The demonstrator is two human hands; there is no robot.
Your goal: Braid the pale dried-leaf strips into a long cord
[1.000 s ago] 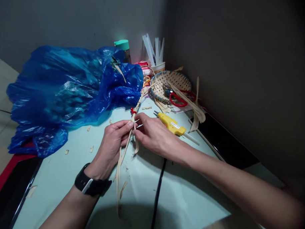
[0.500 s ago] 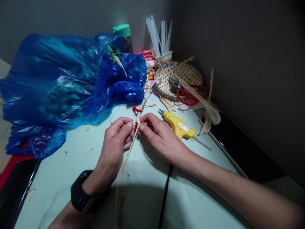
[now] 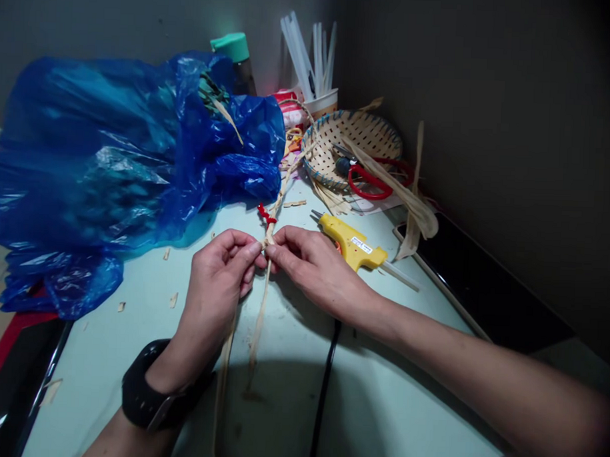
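Note:
Both hands meet at a pale braid of dried plant strips (image 3: 277,202) that runs back toward a woven basket. My left hand (image 3: 222,269), with a black watch on its wrist, pinches the braid's near end between thumb and forefinger. From the other side my right hand (image 3: 308,265) is closed on the same spot, fingertips almost touching the left ones. Just beyond the fingers a red tie (image 3: 266,214) is wrapped at the braid. Loose strips (image 3: 258,327) hang down toward me below the hands. What lies between the fingertips is mostly hidden.
A yellow glue gun (image 3: 352,242) lies right of my hands, its black cord (image 3: 328,382) running toward me. Behind it are the woven basket (image 3: 320,166) and red-handled scissors (image 3: 371,184). A blue plastic bag (image 3: 112,148) fills the left; a dark phone-like slab (image 3: 488,288) lies right.
The right fingers have closed in against the left at the braid. The hanging strips have separated, one now further left. The whole view has shifted slightly.

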